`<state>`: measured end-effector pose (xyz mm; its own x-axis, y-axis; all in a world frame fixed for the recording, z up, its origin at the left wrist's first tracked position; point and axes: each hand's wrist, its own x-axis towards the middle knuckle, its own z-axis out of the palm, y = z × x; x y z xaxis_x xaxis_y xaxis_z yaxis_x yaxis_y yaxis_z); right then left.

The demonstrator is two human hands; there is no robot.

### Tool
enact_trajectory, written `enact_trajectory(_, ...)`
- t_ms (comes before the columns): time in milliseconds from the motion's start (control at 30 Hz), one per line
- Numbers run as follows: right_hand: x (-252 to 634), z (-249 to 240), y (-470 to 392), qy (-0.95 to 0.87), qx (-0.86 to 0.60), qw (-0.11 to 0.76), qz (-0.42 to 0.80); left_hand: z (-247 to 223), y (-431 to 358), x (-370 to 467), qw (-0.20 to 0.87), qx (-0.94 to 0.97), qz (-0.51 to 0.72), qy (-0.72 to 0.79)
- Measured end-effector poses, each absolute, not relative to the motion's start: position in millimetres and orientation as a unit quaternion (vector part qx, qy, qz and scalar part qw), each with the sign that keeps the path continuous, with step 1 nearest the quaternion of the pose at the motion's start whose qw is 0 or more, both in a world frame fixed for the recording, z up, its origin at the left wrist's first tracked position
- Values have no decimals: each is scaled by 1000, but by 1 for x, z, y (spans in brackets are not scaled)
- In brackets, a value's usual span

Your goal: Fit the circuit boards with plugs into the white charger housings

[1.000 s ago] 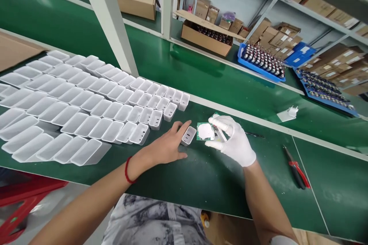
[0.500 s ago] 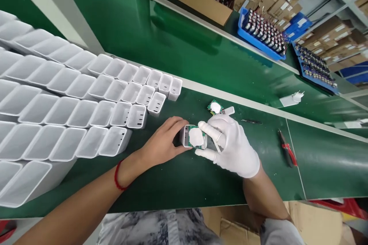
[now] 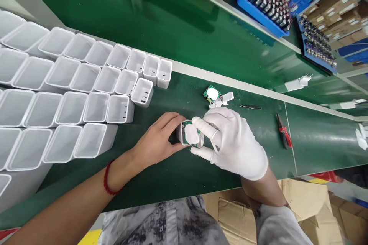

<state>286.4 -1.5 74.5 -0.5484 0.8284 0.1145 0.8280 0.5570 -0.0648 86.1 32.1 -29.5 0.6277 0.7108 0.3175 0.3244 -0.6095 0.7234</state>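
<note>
My bare left hand (image 3: 155, 137) is wrapped round a small white plastic housing (image 3: 179, 134), its mouth facing up. A green circuit board (image 3: 192, 134) with a round white patch lies at that mouth; how deep it sits I cannot tell. My right hand (image 3: 234, 143), in a white glove, pinches the board's right side between thumb and fingers. Something small and pale shows among its curled fingers, too hidden to name. Just beyond this hand lies a second circuit board (image 3: 212, 93) with a white patch, beside a small white plastic piece (image 3: 227, 97).
Rows of open white housings (image 3: 71, 107) fill the left of the green bench (image 3: 172, 176). Tweezers (image 3: 250, 107) and red-handled pliers (image 3: 284, 132) lie to the right. On the raised shelf are a blue tray (image 3: 264, 11) of parts and another tray (image 3: 316, 47).
My view has shifted, and the bench items appear at new places. Both hands keep their hold. More of the white pieces beside the second board now show.
</note>
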Motion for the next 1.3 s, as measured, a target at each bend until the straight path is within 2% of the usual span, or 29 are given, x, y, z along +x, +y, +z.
enact_trajectory(633,266,86,2,-876,-478,-52,-27,-35,30,87,318,849,294,302)
enact_trajectory(1133,263,86,3,-868,-491,-71,19,-35,29,86,319,851,288,301)
enact_trajectory(1300,263,86,3,-873,-485,-60,-11,-34,29,86,319,851,290,300)
